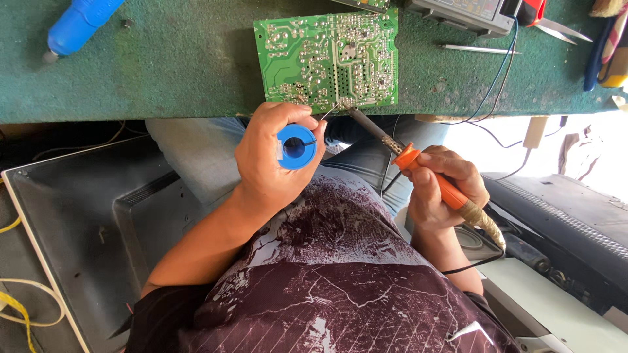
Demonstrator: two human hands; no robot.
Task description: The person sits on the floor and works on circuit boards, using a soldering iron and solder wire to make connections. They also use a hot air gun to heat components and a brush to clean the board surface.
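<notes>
Green circuit board (327,60) lies solder side up on the green-covered bench (163,72), its near edge close to the bench's front edge. The left hand (271,160) has its grip closed around a blue spool of solder wire (296,146), and a thin strand from the spool runs up to the board's near edge. The right hand (445,189) is wrapped tight around the orange handle of a soldering iron (418,167), whose dark tip touches the board at the same spot as the strand. Tweezers (477,49) lie on the bench well to the right of the board. A blue tool (78,25) rests at the far left. A dark monitor casing (85,222) stands beside the person's left arm, below the bench.
</notes>
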